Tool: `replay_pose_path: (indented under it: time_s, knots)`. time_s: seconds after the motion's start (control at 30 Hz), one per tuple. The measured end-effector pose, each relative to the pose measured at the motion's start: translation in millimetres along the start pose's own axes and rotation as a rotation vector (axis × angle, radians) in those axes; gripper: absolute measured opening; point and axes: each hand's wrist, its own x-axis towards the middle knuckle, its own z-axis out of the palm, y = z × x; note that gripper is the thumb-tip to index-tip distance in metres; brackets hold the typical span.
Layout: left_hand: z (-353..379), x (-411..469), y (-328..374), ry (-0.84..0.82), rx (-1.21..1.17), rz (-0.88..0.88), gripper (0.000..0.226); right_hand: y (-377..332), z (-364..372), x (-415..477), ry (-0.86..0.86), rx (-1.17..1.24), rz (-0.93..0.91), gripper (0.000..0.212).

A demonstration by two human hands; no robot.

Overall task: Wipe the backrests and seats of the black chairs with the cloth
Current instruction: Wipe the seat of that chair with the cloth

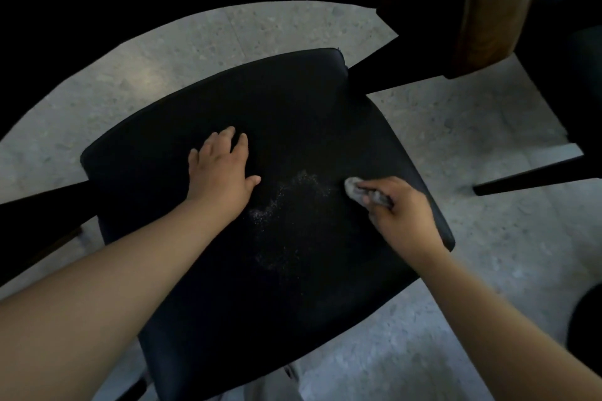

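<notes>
Hands lie on the black seat [228, 270] mid-frame: left hand [221, 169] flat, fingers spread; right hand [395, 208] curled around the grey cloth [361, 194], right of centre, beside pale dust [286, 198].

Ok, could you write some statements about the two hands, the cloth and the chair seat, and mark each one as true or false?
1. The right hand grips the cloth. True.
2. The left hand holds a spray bottle. False: it rests flat on the black seat and holds nothing.
3. Pale specks lie on the seat between the two hands. True.
4. The cloth lies on the floor beside the chair. False: it is in the right hand, against the right part of the seat.
</notes>
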Motion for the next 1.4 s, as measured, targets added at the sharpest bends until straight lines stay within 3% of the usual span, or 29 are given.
replay_pose_path:
  time_s: [0.1,0.2,0.3,0.47,0.67,0.77,1.0,1.1,1.23,1.4]
  knots:
    - [-2.1,-8.2,11.2,0.076,-0.049,0.159,0.063,-1.6,-11.5,7.3,0.154,0.058,0.067,0.025]
    - [-1.3,-12.0,24.2,0.011,-0.112,0.234,0.064,10.8,-16.0,35.9,0.311,-0.021,0.197,0.029]
    - [4.3,-11.1,25.5,-0.048,-0.085,0.226,0.067,10.8,1.8,34.6,0.302,-0.063,0.277,0.031]
    - [6.5,-10.8,27.0,-0.069,-0.024,0.210,0.069,-6.0,13.0,-20.7,0.095,0.005,0.110,0.030]
    - [8.2,-11.0,28.5,-0.066,0.018,0.206,0.070,25.7,-23.2,5.4,0.395,0.034,0.321,0.027]
    - [9.8,-11.0,29.3,-0.061,0.031,0.202,0.070,32.9,-2.7,4.8,0.398,-0.006,0.405,0.029]
    - [11.6,-11.1,30.7,-0.060,0.056,0.194,0.072,3.4,18.0,-63.9,0.235,0.135,0.162,0.028]
    - [12.4,-11.5,31.8,-0.064,0.066,0.182,0.073,23.2,-0.7,-49.0,0.357,0.100,0.193,0.029]
    - [14.3,-11.4,31.6,-0.057,0.080,0.191,0.075,56.5,-8.7,-29.6,0.476,0.073,0.440,0.032]
    - [17.6,-11.2,30.6,-0.046,0.101,0.185,0.076,18.9,35.0,-76.8,0.531,0.144,0.386,0.030]
